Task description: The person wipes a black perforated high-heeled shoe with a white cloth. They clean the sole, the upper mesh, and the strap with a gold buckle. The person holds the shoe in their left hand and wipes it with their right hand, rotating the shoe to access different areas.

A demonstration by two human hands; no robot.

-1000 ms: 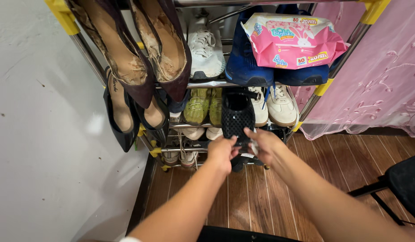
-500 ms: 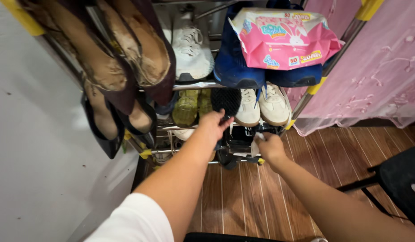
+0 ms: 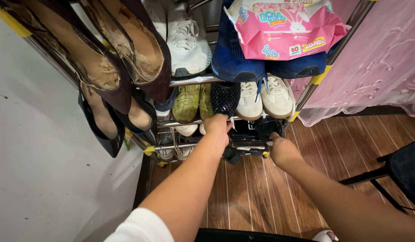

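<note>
The black mesh shoe [image 3: 224,98] is now in on the middle shelf of the shoe rack [image 3: 316,81], toe pointing away, slotted between the yellow-green sneakers [image 3: 193,102] on its left and the cream lace-up sneakers [image 3: 265,97] on its right. A second ago it was out in front of the rack, held between both hands; half a second ago the left hand alone was pushing it in. Now the left hand [image 3: 218,126] sits at the shoe's near end, fingers curled against the heel, touching it rather than clasping it as far as I can see. The right hand [image 3: 281,150] has dropped lower and to the right, at the front of the next shelf down, beside another black shoe [image 3: 265,127]; its fingers are bent around something small and pale, though I cannot tell what. Judging by this, the mesh shoe looks placed, only the final nudge remaining. The pink wipes pack [image 3: 286,28] sits on the blue shoes [image 3: 243,67] above.
</note>
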